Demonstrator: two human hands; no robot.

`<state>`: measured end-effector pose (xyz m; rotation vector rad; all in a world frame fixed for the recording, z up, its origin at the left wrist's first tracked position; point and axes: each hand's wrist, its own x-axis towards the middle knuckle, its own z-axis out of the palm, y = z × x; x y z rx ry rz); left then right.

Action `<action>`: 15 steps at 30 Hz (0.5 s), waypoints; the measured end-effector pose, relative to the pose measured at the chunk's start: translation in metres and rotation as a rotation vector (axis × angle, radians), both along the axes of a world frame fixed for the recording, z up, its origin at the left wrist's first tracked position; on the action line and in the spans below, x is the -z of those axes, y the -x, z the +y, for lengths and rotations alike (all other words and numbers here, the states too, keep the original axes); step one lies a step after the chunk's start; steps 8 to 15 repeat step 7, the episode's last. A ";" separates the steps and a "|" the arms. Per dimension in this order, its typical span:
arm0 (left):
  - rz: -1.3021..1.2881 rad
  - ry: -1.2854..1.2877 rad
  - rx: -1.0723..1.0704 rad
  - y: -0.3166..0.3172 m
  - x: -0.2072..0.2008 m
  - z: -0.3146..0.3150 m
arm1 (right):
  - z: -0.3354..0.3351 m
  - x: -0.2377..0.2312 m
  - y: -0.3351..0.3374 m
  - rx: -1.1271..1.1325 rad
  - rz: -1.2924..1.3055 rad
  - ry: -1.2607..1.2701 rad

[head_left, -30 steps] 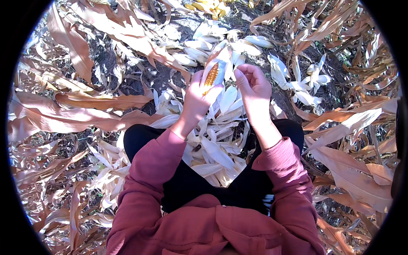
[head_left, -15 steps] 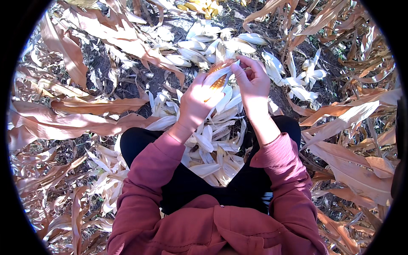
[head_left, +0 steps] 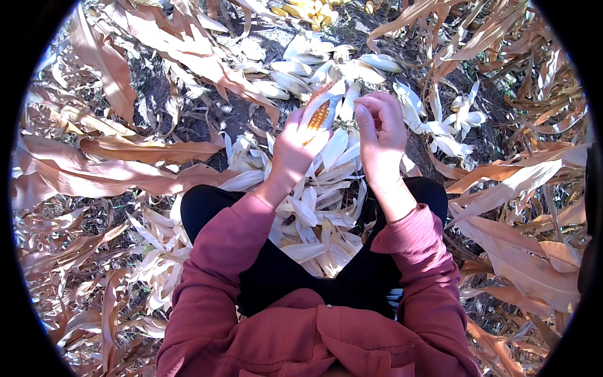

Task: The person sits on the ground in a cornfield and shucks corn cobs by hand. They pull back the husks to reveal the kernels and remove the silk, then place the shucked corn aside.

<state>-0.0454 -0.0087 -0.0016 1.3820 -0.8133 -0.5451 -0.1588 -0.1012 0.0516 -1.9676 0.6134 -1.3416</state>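
Observation:
An ear of corn with orange kernels is in my left hand, which is closed around its lower part. Pale husk still wraps the ear's sides and upper end, and reddish silk sticks out at the tip. My right hand is just to the right of the ear, a small gap away. Its thumb and fingers are curled together in a pinch; whether anything thin is between them cannot be made out.
Loose pale husks are heaped between my bent legs. Several ears in husk lie on the soil ahead, with bare yellow ears beyond them. Opened husks lie at the right. Dry corn leaves and stalks crowd both sides.
My right hand has come away from the ear's tip, moving right and slightly down. Earlier it pinched a husk strip there. My left hand keeps its hold on the ear.

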 end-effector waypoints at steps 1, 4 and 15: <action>-0.005 0.001 -0.003 -0.001 0.001 0.000 | 0.001 -0.003 -0.002 -0.001 0.019 -0.056; -0.083 -0.045 0.001 0.002 -0.003 0.002 | -0.003 -0.003 -0.005 0.007 0.045 -0.147; -0.288 -0.135 0.003 0.003 -0.005 0.006 | -0.014 0.004 -0.003 -0.021 0.088 -0.114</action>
